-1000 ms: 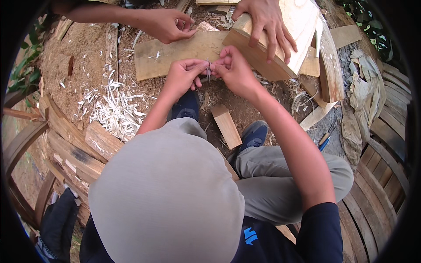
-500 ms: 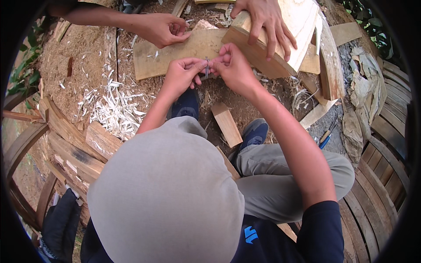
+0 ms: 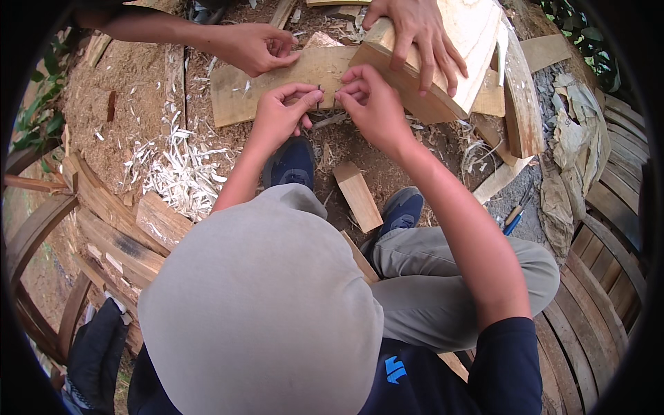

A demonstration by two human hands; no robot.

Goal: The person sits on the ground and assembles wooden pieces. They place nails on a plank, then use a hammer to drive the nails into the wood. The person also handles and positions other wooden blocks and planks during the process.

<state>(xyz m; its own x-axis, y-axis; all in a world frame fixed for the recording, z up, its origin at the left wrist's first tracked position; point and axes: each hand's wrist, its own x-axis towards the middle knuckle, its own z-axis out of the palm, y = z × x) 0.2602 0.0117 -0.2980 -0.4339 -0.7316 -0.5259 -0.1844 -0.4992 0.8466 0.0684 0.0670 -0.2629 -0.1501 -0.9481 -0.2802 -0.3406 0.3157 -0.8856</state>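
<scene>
My left hand [image 3: 285,111] is closed, thumb and forefinger pinching a thin nail-like metal piece [image 3: 320,88] of which only a dark tip shows. A short gap away, my right hand [image 3: 375,107] pinches another such piece [image 3: 337,91], also mostly hidden by the fingers. Both hands hover in front of a flat wooden board [image 3: 232,97] lying on the ground. Across from me, another person's right-side hand [image 3: 423,52] presses on a thick pale wooden block [image 3: 415,86]. That person's other hand [image 3: 254,48] hangs half curled over the board.
White wood shavings [image 3: 183,173] lie heaped at left, near curved timber pieces [image 3: 111,235]. A small wooden block [image 3: 357,196] sits between my shoes. At right are blue-handled tools [image 3: 513,220], a crumpled sheet [image 3: 567,152] and slatted wood [image 3: 588,311]. A grey cap [image 3: 263,297] covers the lower middle.
My hands have drawn apart, ending their contact over the thin metal pieces, which stood upright between my fingertips. The other person's hands and the block have stayed put.
</scene>
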